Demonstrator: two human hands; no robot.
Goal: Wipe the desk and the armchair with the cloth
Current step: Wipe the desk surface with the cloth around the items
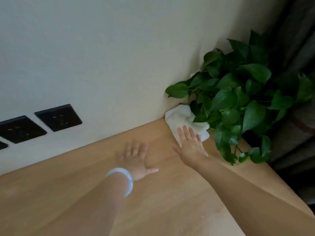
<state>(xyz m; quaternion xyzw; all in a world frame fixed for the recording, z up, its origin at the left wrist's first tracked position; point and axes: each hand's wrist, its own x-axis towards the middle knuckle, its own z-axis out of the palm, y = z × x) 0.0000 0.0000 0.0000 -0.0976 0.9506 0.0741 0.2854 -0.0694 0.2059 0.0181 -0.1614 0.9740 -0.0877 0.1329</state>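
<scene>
Where the wooden desk meets the pale wall, the white cloth lies bunched on the desktop, mostly beyond the fingertips of the right hand. That hand is flat and open, fingers spread, with only their tips pressing the cloth's near edge; the palm lies on bare wood behind it. Just past the cloth, on the little-finger side, hang the leaves of a green plant, some overlapping the cloth. The left hand, blurred, is open with fingers splayed, holding nothing, well short of the cloth; a pale bangle circles its wrist.
</scene>
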